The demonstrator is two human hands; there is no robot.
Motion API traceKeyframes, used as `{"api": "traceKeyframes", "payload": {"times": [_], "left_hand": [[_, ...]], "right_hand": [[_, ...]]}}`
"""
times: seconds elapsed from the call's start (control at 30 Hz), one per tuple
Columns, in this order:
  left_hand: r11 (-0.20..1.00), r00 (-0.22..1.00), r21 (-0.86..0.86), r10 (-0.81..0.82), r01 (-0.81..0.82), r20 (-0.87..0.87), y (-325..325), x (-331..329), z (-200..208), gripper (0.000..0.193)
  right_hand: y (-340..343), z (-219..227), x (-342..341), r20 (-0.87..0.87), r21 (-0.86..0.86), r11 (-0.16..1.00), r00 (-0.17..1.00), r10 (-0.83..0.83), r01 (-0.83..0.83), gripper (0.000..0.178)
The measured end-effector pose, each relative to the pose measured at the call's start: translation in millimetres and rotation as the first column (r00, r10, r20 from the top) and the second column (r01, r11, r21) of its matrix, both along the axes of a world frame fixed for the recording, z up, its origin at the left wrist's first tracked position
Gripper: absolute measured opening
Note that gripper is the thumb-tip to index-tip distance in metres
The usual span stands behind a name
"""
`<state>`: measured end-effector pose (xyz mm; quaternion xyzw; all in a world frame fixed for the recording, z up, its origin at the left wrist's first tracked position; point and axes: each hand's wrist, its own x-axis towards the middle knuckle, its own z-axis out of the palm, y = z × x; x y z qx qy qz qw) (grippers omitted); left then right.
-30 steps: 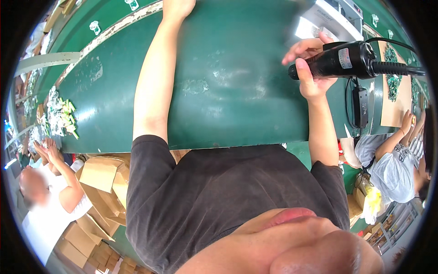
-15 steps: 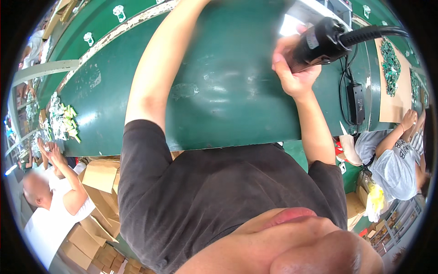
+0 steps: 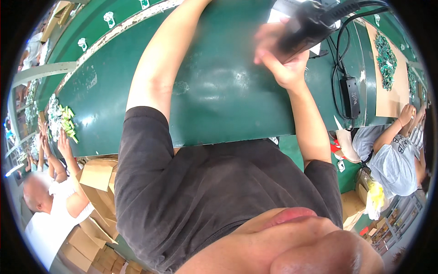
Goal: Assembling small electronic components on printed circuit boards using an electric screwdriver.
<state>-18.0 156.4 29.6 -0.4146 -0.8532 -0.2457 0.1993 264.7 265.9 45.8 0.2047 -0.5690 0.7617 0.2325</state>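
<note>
My right hand [image 3: 287, 64] is closed around a black cylindrical handheld device [image 3: 303, 32] with a thick black cable [image 3: 340, 13] at its upper right end. It holds the device tilted above the green tabletop [image 3: 228, 105]. The fingertips and the device are blurred, and its front end is hidden by my hand. My left forearm [image 3: 159, 59] reaches away over the table, but the hand itself lies beyond the top edge of the picture. Just behind the device, a white object [image 3: 280, 11] shows only in part.
A black adapter box [image 3: 350, 97] with cables rests right of my forearm. Farther right, green circuit boards [image 3: 385, 59] lie on cardboard [image 3: 392, 102] near a co-worker's hand [image 3: 407, 114]. Yellow-green cylinders [image 3: 68, 122] sit at the left near another person's hands. Cardboard boxes [image 3: 98, 176] stand below.
My right hand and the black device have shifted left and slightly up in the picture. The cable has moved along with them. The co-worker's hands at the left have changed position.
</note>
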Motion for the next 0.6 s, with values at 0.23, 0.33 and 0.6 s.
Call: {"api": "traceKeyframes", "payload": {"times": [0.23, 0.33, 0.6], "left_hand": [[0.981, 0.985, 0.112, -0.151, 0.159, -0.081, -18.0, 57.2, 22.5, 0.010], [0.946, 0.950, 0.089, -0.309, 0.311, -0.036, -38.1, 128.3, 38.4, 0.012], [0.864, 0.857, -0.066, -0.480, 0.499, 0.187, -88.8, 235.7, 23.6, 0.027]], "right_hand": [[12.0, 26.0, 10.3, 0.235, 0.034, 0.999, 0.972, 0.015, -0.024, 0.048], [24.3, 27.3, 11.9, 0.041, -0.111, 0.979, 0.985, -0.170, 0.174, 0.061], [33.7, 79.2, -18.6, -0.326, 0.107, 0.908, 0.877, -0.353, 0.406, 0.050]]}}
